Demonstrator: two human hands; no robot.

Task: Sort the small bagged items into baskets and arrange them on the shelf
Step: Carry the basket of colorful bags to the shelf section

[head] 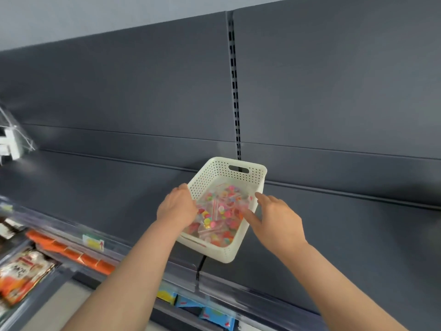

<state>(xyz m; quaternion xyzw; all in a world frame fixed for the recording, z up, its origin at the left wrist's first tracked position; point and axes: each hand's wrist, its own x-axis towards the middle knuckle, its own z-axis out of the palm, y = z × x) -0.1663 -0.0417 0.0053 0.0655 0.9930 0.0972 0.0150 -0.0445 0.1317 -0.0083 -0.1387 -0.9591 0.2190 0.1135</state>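
- The white basket (238,255) of bagged items (222,211) is sitting on the dark shelf (95,187) between both hands, its long axis pointing away toward the back panel (334,91).
- The left hand (176,207) is gripping its left wall.
- The right hand (279,220) is touching the right rim, fingers spread.

white perforated basket (216,180) on dark shelf (95,187), holding clear bags (222,212) of colourful pieces.

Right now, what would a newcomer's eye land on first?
The white perforated basket in the middle, at the front of the dark grey shelf, holding clear bags of multicoloured pieces. Both hands are at it: the left hand at its left wall, the right hand with spread fingers at its right rim. Orange snack packets lie lower left.
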